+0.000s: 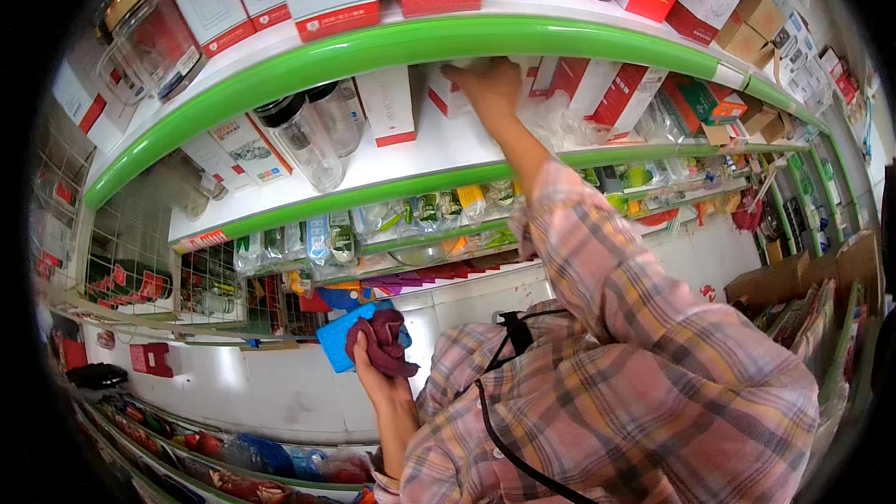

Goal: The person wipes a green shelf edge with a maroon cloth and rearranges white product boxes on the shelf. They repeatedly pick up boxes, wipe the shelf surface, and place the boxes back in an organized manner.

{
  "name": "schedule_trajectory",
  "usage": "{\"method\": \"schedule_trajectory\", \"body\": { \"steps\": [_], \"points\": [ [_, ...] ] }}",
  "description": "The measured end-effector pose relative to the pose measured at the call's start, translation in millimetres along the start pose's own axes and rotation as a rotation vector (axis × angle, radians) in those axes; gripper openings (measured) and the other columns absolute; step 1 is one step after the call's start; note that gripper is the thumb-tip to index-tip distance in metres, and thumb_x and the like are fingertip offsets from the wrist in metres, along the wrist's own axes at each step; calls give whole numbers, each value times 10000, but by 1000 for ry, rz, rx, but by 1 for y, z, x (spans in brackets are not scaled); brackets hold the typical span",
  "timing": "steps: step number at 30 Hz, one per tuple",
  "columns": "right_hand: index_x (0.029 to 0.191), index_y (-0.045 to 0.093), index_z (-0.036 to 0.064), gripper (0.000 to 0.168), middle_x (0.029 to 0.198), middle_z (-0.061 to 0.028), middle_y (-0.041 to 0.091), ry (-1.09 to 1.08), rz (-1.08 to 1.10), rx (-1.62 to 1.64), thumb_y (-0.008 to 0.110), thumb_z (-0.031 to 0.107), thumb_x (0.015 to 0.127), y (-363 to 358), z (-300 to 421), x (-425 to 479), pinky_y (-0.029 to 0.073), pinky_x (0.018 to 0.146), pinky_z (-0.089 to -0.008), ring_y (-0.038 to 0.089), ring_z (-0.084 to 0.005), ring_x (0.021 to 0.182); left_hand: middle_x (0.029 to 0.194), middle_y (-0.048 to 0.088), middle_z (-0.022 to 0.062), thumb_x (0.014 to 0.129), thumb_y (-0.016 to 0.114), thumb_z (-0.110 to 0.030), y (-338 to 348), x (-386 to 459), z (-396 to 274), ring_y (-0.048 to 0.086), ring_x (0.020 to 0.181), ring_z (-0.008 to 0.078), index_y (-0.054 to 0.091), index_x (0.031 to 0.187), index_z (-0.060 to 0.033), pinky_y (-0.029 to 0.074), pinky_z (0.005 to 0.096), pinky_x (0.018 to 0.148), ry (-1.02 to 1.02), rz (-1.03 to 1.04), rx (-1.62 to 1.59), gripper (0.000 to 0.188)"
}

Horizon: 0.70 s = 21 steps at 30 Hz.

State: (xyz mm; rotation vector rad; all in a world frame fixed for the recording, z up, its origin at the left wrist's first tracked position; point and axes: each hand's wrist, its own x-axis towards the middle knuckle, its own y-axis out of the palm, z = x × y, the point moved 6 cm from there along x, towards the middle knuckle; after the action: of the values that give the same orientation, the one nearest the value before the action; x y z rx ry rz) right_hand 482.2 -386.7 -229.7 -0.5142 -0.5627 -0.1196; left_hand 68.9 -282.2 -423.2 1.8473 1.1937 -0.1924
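Note:
My left hand (381, 378) holds a crumpled dark maroon cloth (385, 346) low in front of my body. A bright blue flat item (334, 339) shows just behind the cloth; whether the hand holds it too is unclear. My right hand (490, 87) reaches onto the white shelf below the upper green edge, beside a white and red box (444, 98). Its fingertips are partly hidden under that edge, so its grasp cannot be told. Left of it stand an upright white and red box (387, 106) and glass bottles with black lids (308, 143). Crumpled clear plastic (553, 119) lies to its right.
A green shelf edge (420, 42) curves above my right hand, with boxes and a glass jug (150, 49) over it. Lower shelves carry packaged goods (427, 210). A wire mesh rack (140, 252) stands at left. A red plastic stool (150, 359) is on the tiled floor.

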Motion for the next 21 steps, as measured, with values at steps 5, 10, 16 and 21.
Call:
{"method": "schedule_trajectory", "body": {
  "steps": [5,10,16,21],
  "points": [
    [905,627,57,401,785,-108,650,-119,-104,-309,680,384,678,53,9,35,461,782,-372,610,-279,776,1046,598,43,870,589,-324,-12,-3,0,581,833,165,505,1163,-118,471,274,643,13,10,18,368],
    [999,608,47,359,1010,-179,609,45,10,-230,632,312,757,109,-19,43,447,834,-408,585,-339,886,1092,586,66,883,578,-309,-35,-16,-4,585,866,188,501,1179,-96,494,301,685,32,-52,-11,372],
    [1006,606,40,346,1032,-179,603,-140,65,-178,636,274,753,103,-18,50,440,856,-411,565,-351,940,1116,578,73,880,582,-327,-46,-15,-3,581,914,191,497,1191,-93,497,313,696,59,-45,31,398],
    [1013,605,34,338,1051,-180,598,-383,17,-104,640,242,749,86,-19,49,433,874,-413,549,-360,985,1104,583,75,886,567,-331,-34,-2,-5,580,925,204,494,1190,-86,495,329,750,52,-39,27,397]
  ]
}}
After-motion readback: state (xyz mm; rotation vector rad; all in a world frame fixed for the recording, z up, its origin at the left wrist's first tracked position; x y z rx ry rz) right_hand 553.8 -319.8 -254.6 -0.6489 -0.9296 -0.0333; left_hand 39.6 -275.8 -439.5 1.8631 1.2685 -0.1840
